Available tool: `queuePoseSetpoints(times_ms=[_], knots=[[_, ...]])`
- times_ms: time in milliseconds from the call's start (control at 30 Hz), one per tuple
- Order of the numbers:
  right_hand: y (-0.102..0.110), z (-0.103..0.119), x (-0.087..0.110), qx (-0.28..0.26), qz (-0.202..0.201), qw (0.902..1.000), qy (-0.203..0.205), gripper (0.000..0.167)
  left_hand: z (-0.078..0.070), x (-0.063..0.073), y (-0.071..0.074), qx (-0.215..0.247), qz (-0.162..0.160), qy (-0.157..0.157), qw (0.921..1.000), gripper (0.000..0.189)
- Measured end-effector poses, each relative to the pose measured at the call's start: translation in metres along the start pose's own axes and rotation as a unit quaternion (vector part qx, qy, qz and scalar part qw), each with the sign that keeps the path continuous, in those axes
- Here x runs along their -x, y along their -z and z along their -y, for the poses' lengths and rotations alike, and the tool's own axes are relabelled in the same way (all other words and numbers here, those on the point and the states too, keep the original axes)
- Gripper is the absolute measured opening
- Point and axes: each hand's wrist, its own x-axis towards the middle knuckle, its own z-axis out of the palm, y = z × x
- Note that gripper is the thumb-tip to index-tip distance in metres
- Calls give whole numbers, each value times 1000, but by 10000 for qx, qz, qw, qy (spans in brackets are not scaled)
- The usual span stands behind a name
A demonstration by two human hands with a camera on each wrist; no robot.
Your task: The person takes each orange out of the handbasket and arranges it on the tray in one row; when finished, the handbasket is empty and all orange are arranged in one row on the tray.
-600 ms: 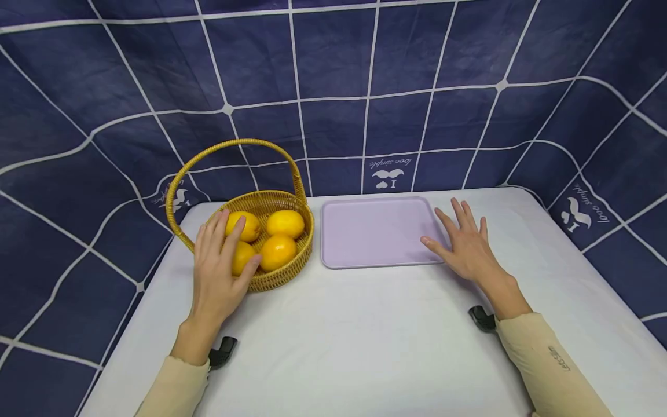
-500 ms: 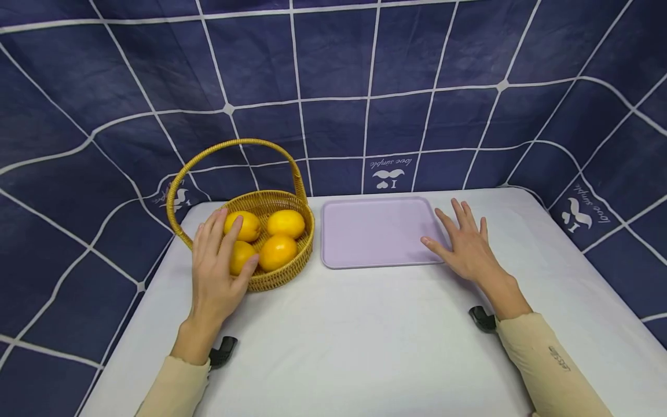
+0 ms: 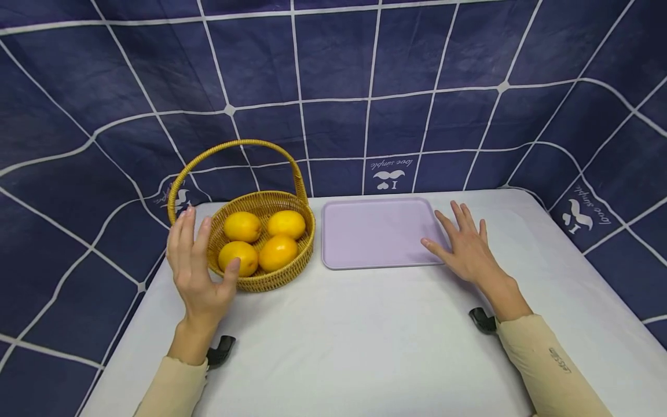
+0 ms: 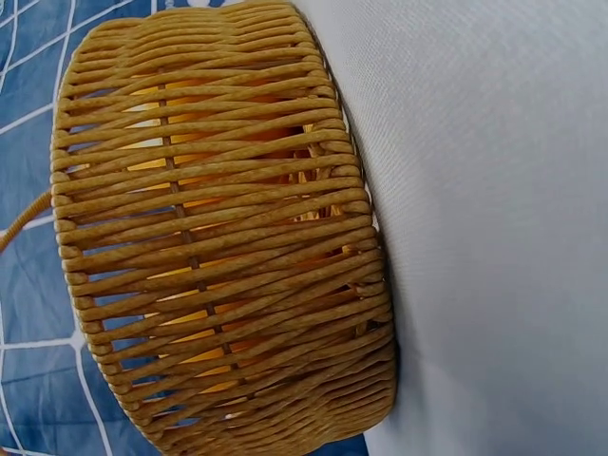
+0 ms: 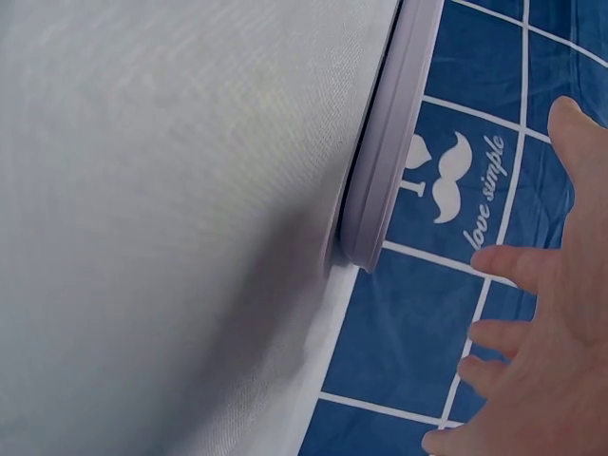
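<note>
Round golden-brown woven basket [image 3: 276,281], thick glossy strands with gaps between, sits left on the white cloth-covered table [image 3: 344,341], its hooped handle [image 3: 250,142] arching overhead. Beside its left side is the left hand [image 3: 200,275], fingers extended, thumb apart, gripping nothing. Inside, four shiny yellow rounded fruits [image 3: 278,252] cluster. Next, a smooth lilac rectangular tray [image 3: 380,234], rounded corners, raised rim; at its right edge the right hand [image 3: 467,248] spreads wide, holding nothing.
</note>
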Motion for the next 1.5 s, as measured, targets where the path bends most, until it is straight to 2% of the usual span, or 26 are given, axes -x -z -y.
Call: queuePoseSetpoints(times_ms=[100,233,400,633,800,900,967,1167,1267,1333,1400,1500], knots=[[0,1,0,-10,24,10000,4,85,-2,-4,1,-44,-401,382,9985,77],[0,1,0,-55,38,10000,16,84,-3,-6,5,-41,-589,1065,9926,86],[0,2,1,-83,78,9999,9,84,4,-2,8,-139,-393,1659,9853,83],[1,3,1,-69,78,9999,14,83,30,13,12,-265,29,2094,9775,78],[0,3,1,-117,94,9999,19,83,40,20,15,-331,415,2548,9655,73],[0,3,1,-128,109,9999,26,83,43,23,17,-418,642,2901,9539,70],[-1,3,1,-124,113,9999,29,83,45,25,18,-397,795,3191,9435,67],[-3,3,0,-165,118,9998,50,82,51,29,18,164,925,4112,9067,56],[-4,3,-1,-184,124,9997,61,82,54,31,19,275,1068,4470,8877,53],[-5,3,-1,-178,126,9997,59,82,56,32,19,257,1250,4727,8719,53],[-5,3,-1,-175,141,9997,44,82,58,33,19,222,1451,4925,8578,53],[-3,2,1,-176,165,9997,5,82,60,36,16,219,1668,5041,8471,52]])
